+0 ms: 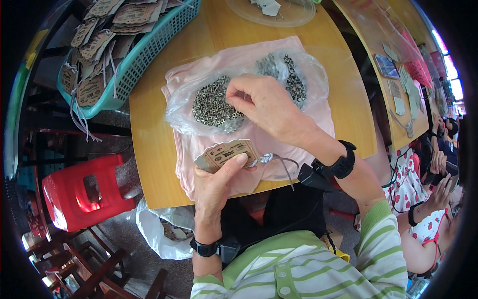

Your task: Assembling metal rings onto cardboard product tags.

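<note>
My left hand (217, 185) is closed around a brown cardboard tag (226, 153) with a wavy edge, thumb pressed on its printed face. A grey cord (281, 160) hangs from the tag's right end, with shiny metal bits by the knot. Over a clear plastic bag, my right hand (266, 102) is held with its fingertips pinched together; what is between them, if anything, is too small to make out. Just beneath those fingers lies a heap of small silvery ring-like metal pieces (211, 105). A second heap of small metal pieces (295, 82) lies behind my right hand.
Pink folded cloth (234, 57) lies under the bags on the wooden table (154, 164). A teal basket (130, 74) full of corded tags stands at the far left. Left of the table is a red stool (74, 194). People sit at the right beside another table (371, 47).
</note>
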`<state>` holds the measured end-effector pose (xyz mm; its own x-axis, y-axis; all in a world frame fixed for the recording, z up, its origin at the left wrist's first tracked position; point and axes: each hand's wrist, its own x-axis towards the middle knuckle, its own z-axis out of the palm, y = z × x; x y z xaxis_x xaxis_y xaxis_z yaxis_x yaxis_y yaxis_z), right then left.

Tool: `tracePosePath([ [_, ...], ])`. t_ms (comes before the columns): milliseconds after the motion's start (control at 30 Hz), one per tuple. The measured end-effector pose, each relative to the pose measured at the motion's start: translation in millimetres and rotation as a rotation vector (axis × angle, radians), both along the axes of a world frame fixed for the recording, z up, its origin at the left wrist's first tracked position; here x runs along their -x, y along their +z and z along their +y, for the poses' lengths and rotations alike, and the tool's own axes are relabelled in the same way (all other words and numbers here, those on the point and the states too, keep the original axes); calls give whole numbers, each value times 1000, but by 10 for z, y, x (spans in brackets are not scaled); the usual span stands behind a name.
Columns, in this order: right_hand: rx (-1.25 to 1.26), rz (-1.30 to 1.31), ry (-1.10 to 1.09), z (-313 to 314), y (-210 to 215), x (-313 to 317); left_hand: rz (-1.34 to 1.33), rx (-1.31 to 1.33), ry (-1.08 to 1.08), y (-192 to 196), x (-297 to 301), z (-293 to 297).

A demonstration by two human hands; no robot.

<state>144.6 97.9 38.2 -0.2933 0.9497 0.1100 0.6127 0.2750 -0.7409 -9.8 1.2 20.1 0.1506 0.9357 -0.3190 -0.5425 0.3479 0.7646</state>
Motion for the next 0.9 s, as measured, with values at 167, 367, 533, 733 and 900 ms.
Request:
tracePosePath([
  [167,163,322,-2,5,-44,-28,36,-20,-8,1,-1,4],
  [367,68,44,-31,-132,28,-125,106,-21,-47,-8,-4,-21],
  [533,25,53,-52,-345,94,-263,97,-42,-74,-67,18,-55],
  [733,-154,-163,-96,-720,-133,-435,189,-112,-155,-27,79,-82],
  [900,-62,-110,-150,-803,-69,-530,209,-117,-177,-52,93,-77],
])
